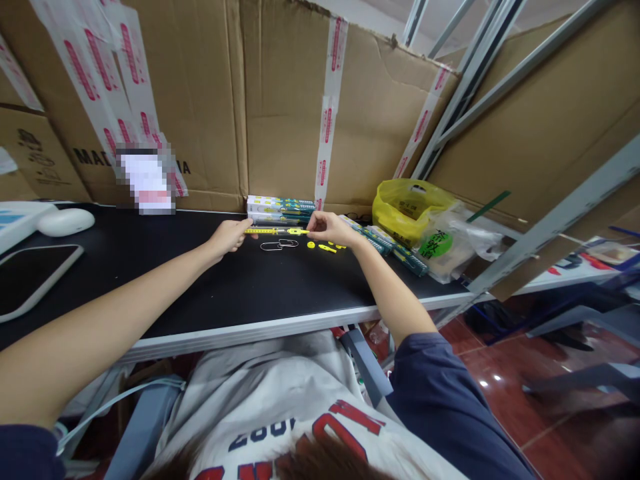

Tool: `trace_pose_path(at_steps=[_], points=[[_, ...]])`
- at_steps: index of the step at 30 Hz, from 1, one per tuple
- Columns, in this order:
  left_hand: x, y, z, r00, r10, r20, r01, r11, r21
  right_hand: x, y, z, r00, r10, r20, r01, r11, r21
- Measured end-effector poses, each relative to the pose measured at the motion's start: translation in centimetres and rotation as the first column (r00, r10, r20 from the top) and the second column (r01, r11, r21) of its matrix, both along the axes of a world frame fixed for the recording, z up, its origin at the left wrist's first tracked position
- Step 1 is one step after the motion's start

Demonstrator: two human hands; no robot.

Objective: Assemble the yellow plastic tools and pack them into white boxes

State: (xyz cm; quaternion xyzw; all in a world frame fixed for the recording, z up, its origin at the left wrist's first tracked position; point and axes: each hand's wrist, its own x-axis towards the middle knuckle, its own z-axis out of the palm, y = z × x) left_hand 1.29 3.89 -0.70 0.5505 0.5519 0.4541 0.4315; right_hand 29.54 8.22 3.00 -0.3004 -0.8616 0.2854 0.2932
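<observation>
Two hands on it, both yours. Left hand [233, 237] had fingers closed round one end of slim yellow stick [260, 231] with scale marks; right hand [334, 229] pinched yellow tip piece [299, 232] at other end. Stick ran sideways between your hands, just in front of stacked boxes [280, 208]; couldn't tell if it touched black tabletop [240, 287]. Wire loops [273, 247] lay just nearer you, small yellow parts [327, 249] beside them. Yellow bag [397, 207] sat farther right.
</observation>
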Motion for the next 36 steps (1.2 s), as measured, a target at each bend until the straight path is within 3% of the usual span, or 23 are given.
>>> trace_pose_path(at_steps=[23,36], points=[[0.0,0.0,-0.3,1.000,-0.008,-0.006,0.008,1.000,0.004,-0.3,0.6,-0.8,0.999,0.005,-0.035,-0.004,0.999,0.046],[0.2,-0.3,0.1,1.000,0.014,-0.002,-0.014,1.000,-0.008,-1.0,0.2,-1.1,0.998,0.012,-0.068,-0.014,0.999,-0.029]])
